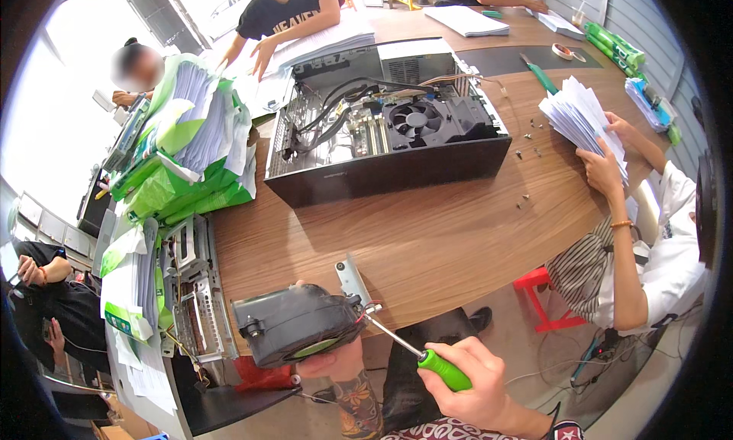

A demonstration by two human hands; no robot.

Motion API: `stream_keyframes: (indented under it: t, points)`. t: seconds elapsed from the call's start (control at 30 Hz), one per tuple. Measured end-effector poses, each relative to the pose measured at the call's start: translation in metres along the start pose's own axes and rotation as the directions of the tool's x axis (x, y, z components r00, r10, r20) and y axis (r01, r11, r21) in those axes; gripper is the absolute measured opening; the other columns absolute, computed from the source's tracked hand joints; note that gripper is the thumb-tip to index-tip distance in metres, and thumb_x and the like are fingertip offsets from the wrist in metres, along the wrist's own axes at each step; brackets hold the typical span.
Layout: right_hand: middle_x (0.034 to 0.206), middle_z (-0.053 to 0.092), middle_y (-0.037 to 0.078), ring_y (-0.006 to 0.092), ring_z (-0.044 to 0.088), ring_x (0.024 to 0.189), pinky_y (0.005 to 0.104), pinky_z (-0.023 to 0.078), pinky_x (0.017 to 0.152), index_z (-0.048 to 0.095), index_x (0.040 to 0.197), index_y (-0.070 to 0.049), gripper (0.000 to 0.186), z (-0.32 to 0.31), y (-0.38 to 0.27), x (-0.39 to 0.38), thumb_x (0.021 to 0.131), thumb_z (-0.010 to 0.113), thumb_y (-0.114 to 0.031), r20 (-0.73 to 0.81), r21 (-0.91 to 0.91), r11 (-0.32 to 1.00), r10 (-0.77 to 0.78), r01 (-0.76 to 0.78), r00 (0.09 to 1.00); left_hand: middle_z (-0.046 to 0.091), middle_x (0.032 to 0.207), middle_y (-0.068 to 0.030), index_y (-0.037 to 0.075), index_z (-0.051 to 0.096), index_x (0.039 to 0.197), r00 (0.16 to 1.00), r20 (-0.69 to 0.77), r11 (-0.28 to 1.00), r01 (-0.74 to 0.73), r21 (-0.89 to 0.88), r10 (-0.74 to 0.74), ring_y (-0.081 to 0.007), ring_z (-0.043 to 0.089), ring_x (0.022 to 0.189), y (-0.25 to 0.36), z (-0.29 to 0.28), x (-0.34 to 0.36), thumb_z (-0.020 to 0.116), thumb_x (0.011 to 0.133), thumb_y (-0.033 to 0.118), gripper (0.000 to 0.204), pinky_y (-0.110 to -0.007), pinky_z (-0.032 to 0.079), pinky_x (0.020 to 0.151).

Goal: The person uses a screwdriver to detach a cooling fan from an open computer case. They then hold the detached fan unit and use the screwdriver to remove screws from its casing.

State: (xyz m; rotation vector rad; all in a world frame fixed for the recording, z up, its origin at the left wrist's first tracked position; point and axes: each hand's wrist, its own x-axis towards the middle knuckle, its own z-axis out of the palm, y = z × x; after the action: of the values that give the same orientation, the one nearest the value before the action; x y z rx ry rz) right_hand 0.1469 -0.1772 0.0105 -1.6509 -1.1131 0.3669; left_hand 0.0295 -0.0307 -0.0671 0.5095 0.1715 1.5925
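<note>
My left hand (333, 361) grips a black blower fan (286, 325) from below, over the near edge of the table; most of its fingers are hidden behind the housing. A metal bracket (350, 278) sticks up at the fan's right corner. In my right hand (479, 380) is a screwdriver (445, 370) with a green handle. Its shaft points up and left, and the tip meets the fan's right corner beside the bracket; whether it sits in a screw I cannot tell. Farther back stands an opened computer case (382, 171), with a round cooling fan (416, 120) and cables inside.
Loose screws (518, 154) lie right of the case. Green-wrapped paper stacks (183, 173) and a metal frame (195, 287) line the left side. At the right, a person's hands (603, 161) hold a paper stack (578, 119). Other people sit around the wooden table (427, 234). A red stool (546, 303) stands below.
</note>
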Motion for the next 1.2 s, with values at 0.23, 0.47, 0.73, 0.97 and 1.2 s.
stream_keyframes:
  t: [0.23,0.47,0.73,0.97,1.2]
  points:
    - [0.075,0.062,0.012,0.0186,0.058,0.06,0.0302,0.046,0.056,0.066,0.097,0.005,0.019,-0.024,0.008,0.007,0.084,0.058,-0.005,0.413,0.22,0.906,0.249,-0.361,0.876,0.053,0.123,-0.0126,0.001,0.045,0.131,0.996,-0.079,0.999,-0.026,0.047,0.03,-0.0256,0.053,0.107,0.001,-0.008,-0.003,0.048,0.054,0.029,0.082,-0.037,0.045,0.094]
    - [0.083,0.06,0.013,0.0209,0.058,0.069,0.0312,0.047,0.061,0.065,0.095,0.002,0.019,-0.007,0.007,0.0,0.076,0.068,-0.002,0.182,0.14,0.985,0.077,-0.103,0.98,0.053,0.121,-0.0113,0.003,0.046,0.13,1.0,-0.006,0.997,0.009,0.081,-0.008,-0.0253,0.053,0.107,0.004,-0.024,-0.002,0.047,0.056,0.028,0.079,-0.037,0.047,0.09]
    - [0.088,0.056,0.011,0.0265,0.057,0.075,0.0344,0.049,0.065,0.062,0.099,-0.005,0.041,-0.004,0.019,-0.006,0.063,0.082,-0.002,-0.03,-0.29,0.919,-0.288,0.267,0.957,0.055,0.126,-0.0125,0.001,0.038,0.138,0.998,-0.051,0.999,0.022,0.025,-0.021,-0.0278,0.055,0.107,0.002,0.006,0.003,0.052,0.047,0.02,0.094,-0.038,0.047,0.094]
    - [0.081,0.068,0.011,0.0212,0.068,0.066,0.0307,0.053,0.062,0.061,0.101,-0.002,0.028,-0.001,0.001,-0.005,0.077,0.075,-0.007,0.116,0.134,0.977,0.149,-0.164,0.982,0.055,0.125,-0.0134,0.0,0.037,0.139,0.999,-0.035,1.0,-0.002,0.006,0.002,-0.0288,0.056,0.106,0.003,0.011,0.006,0.051,0.045,0.018,0.098,-0.038,0.046,0.095]
    - [0.077,0.064,0.013,0.0227,0.064,0.065,0.031,0.05,0.06,0.063,0.102,0.004,0.024,-0.015,0.008,0.001,0.08,0.065,-0.005,0.27,0.128,0.98,0.111,-0.15,0.956,0.055,0.122,-0.0134,-0.001,0.038,0.139,1.0,-0.024,1.0,-0.007,0.028,0.007,-0.0289,0.056,0.105,0.005,0.007,0.005,0.051,0.044,0.018,0.097,-0.039,0.046,0.095]
